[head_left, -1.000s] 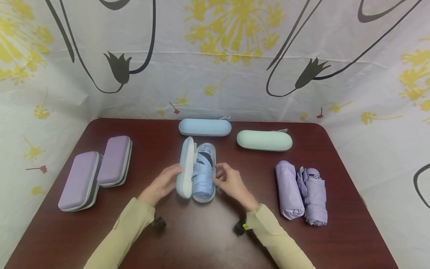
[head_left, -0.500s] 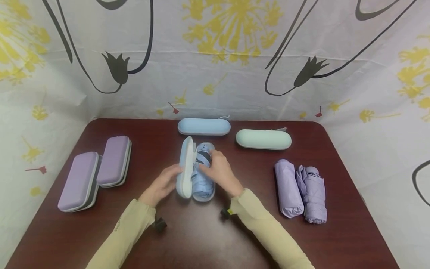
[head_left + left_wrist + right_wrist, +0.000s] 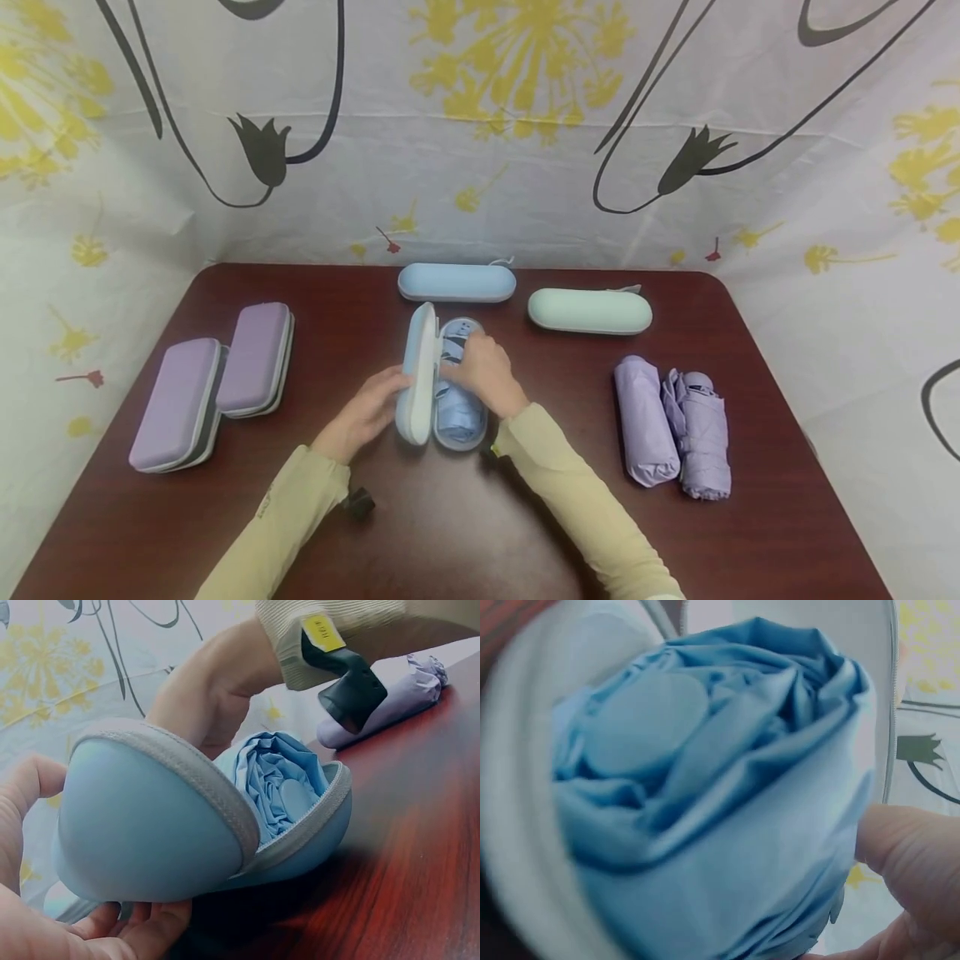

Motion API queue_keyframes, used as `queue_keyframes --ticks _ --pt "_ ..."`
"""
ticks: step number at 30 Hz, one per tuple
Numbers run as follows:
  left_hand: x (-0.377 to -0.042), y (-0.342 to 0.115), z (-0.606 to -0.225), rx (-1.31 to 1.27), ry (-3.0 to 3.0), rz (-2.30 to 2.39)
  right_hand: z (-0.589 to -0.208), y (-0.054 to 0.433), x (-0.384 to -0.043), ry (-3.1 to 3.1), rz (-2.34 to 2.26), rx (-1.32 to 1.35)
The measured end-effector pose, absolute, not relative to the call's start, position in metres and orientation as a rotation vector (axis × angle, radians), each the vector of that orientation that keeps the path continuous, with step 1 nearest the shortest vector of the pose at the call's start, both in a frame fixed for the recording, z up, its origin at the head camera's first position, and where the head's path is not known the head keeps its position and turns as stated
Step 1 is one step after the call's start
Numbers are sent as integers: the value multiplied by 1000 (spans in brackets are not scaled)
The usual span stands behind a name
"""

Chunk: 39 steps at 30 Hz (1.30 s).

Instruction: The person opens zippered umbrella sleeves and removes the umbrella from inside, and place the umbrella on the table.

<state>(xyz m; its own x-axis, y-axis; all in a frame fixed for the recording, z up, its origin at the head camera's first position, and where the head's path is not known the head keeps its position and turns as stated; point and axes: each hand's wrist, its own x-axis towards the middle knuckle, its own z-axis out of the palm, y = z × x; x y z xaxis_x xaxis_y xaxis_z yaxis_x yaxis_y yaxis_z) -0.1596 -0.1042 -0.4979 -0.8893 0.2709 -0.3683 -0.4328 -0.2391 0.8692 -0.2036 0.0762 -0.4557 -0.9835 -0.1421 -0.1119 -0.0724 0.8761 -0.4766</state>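
Observation:
A light blue hard-shell umbrella case (image 3: 415, 383) stands unzipped at the middle of the table, its lid raised on the left. Inside its right half lies a folded blue umbrella (image 3: 459, 410) with dark markings. My left hand (image 3: 367, 411) holds the lid from outside; in the left wrist view its thumb and fingers bracket the lid (image 3: 142, 817). My right hand (image 3: 486, 375) reaches over the umbrella and grips its middle. In the right wrist view the thumb (image 3: 911, 840) presses the umbrella's side (image 3: 727, 847), while most fingers are hidden.
Behind lie a closed blue case (image 3: 456, 283) and a mint green case (image 3: 589, 312). Two purple cases, one larger (image 3: 176, 404) and one smaller (image 3: 255, 358), sit at left. Two folded purple umbrellas, one smooth (image 3: 647, 421) and one wrinkled (image 3: 705, 437), lie at right.
My right hand has moved left from the case's right rim onto the umbrella and now grips it. My left hand has stayed on the lid.

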Motion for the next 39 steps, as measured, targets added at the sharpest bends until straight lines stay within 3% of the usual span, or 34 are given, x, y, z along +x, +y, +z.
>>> queue_keyframes --ticks 21,39 --pt "-160 -94 -490 -222 1674 2100 -458 80 -212 2804 -836 -89" --pt "-155 -93 -494 -187 1642 2132 -468 120 -200 2321 -1756 4"
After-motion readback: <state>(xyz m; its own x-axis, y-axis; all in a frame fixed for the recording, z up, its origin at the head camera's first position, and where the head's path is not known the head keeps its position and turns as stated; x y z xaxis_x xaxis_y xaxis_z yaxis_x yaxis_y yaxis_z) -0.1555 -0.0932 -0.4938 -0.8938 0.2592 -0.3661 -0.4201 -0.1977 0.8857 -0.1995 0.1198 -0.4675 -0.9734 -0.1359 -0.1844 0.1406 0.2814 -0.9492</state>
